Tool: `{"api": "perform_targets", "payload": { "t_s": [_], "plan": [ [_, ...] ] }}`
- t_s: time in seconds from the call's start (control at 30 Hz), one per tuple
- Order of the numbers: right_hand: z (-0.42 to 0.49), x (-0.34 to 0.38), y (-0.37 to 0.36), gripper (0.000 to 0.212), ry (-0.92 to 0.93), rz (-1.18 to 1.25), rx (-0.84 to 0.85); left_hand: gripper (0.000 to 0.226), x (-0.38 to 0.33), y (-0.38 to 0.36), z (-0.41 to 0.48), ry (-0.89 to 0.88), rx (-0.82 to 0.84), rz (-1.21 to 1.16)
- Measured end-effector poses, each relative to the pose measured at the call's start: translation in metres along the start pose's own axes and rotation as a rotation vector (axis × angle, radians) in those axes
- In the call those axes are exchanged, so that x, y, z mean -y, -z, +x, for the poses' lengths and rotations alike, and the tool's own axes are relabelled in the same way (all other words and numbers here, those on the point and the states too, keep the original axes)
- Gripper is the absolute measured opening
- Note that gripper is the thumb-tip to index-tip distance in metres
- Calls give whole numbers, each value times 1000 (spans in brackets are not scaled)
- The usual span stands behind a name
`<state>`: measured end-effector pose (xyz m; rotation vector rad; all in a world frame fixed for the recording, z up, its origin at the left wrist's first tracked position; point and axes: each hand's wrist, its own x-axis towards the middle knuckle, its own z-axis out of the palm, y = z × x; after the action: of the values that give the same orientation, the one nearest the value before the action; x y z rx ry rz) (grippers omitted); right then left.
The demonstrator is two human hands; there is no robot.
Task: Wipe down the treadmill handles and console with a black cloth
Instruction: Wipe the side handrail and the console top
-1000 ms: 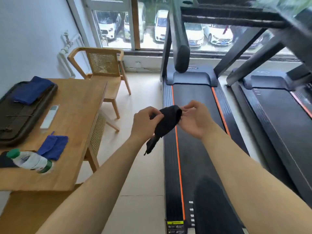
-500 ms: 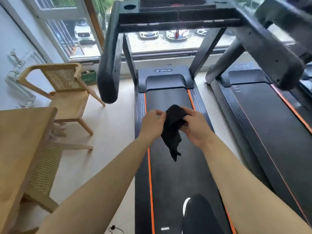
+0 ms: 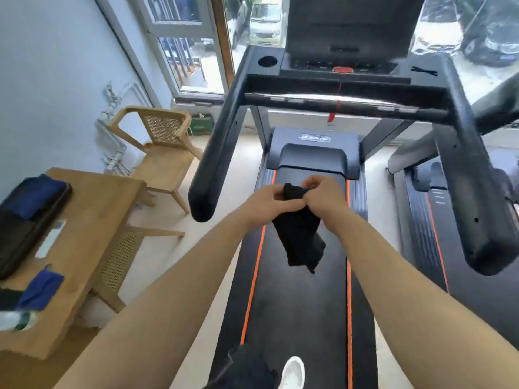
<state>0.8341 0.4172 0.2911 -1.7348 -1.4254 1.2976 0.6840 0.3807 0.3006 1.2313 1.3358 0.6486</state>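
Now the black cloth (image 3: 299, 240) sits between both hands over the far part of the treadmill belt (image 3: 297, 304). Its top is bunched where the hands meet and the rest hangs loose below the wrists. The left hand (image 3: 269, 202) and right hand (image 3: 323, 197) are pressed close, fingers curled and pinching the upper fold. Both are clamped on the fabric, neither on the machine.

A second ago the hands held the cloth higher and more gathered, with the view turned toward the table. Since then the cloth has dropped open into a longer drape. The view has also swung square onto the treadmill and lifted, so the console (image 3: 348, 37) and its crossbar (image 3: 337, 103) fill the far side. The left handle (image 3: 219, 153) and the right handle (image 3: 471, 178) reach back on either side. My reading is that the cloth is being readied and no wiping has begun — nothing yet touches a handle or the console.

A red safety clip (image 3: 331, 117) dangles under the crossbar, something the cloth could snag. A white shoe (image 3: 293, 372) stands on the near belt. To the left are a wooden table (image 3: 92, 220) with a blue cloth (image 3: 42, 287) and a dark tray (image 3: 28, 220), with a cane chair (image 3: 165, 153) beyond — on the right, a second treadmill (image 3: 449, 248).
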Motion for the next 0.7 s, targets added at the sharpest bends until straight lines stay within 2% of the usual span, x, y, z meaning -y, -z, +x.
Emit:
{"api": "perform_targets", "payload": {
  "t_s": [0.07, 0.17, 0.23, 0.37, 0.47, 0.53, 0.63, 0.7],
  "plan": [
    [17, 25, -10, 23, 90, -148, 95, 18, 3, 24, 4, 16, -131, 151],
    [47, 58, -31, 19, 229, -437, 219, 24, 10, 61, 15, 23, -334, 635],
    [72, 78, -48, 18, 315, -611, 226, 24, 9, 88, 26, 24, -452, 742],
    [127, 135, -73, 26, 492, -721, 51, 32, -17, 170, 69, -90, -706, 764],
    [160, 187, -81, 33, 671, -709, -187, 35, -50, 237, 96, -274, -864, 763],
    [180, 208, -88, 30, 823, -690, -305, 32, -66, 270, 108, -442, -938, 918],
    [201, 203, -103, 28, 934, -744, -353, 23, -55, 299, 123, -651, -991, 1196],
    [205, 174, -116, 29, 916, -814, -315, 19, -14, 300, 128, -645, -914, 1298]
  ]
}}
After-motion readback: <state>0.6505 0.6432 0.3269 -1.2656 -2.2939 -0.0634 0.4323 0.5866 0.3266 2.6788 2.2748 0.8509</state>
